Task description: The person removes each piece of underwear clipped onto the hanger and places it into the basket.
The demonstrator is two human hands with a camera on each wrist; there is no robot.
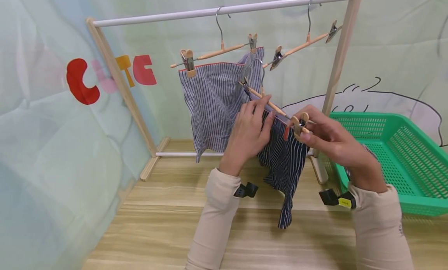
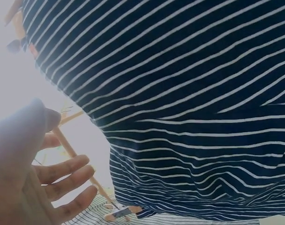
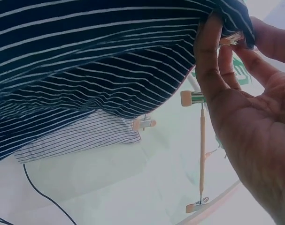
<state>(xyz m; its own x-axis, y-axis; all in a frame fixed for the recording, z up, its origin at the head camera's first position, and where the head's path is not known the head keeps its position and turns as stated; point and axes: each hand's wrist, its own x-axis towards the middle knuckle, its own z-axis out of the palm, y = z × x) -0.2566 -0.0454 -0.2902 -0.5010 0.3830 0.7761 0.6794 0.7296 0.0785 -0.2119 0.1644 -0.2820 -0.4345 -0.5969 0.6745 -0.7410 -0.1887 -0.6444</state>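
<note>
**Dark striped garment held at a wooden clip hanger, both hands on it**

I see my right hand (image 1: 327,139) pinching the wooden clip (image 1: 299,127) at the near end of a slim, pale wooden clip hanger (image 1: 269,104), thumb and fingers curled round the clip. The right wrist view shows the fingertips (image 3: 209,42) pressed at the hem of the dark navy garment with thin white stripes (image 1: 284,161), right where the clip bites.

My left hand (image 1: 249,135) sits just beside it, fingers bent over the hanger bar and the top edge of the cloth. In the left wrist view the fingers (image 2: 69,180) look loosely spread; from there I cannot tell how firm the hold is. The navy fabric is soft and creased, hanging limp below the hanger towards the wood-grain table (image 1: 168,231).

Behind it, a paler grey-and-white striped garment with a red hem (image 1: 213,102) hangs from a second wooden clip hanger (image 1: 218,52) on the white round rail (image 1: 157,18) of a small wooden-framed rack. A third hanger (image 1: 302,46), bare, hangs further right. A green plastic mesh basket (image 1: 402,161) stands to the right of the rack.

On the pale backdrop, red, pink and orange block letters read "CUTE" (image 1: 112,77).
</note>
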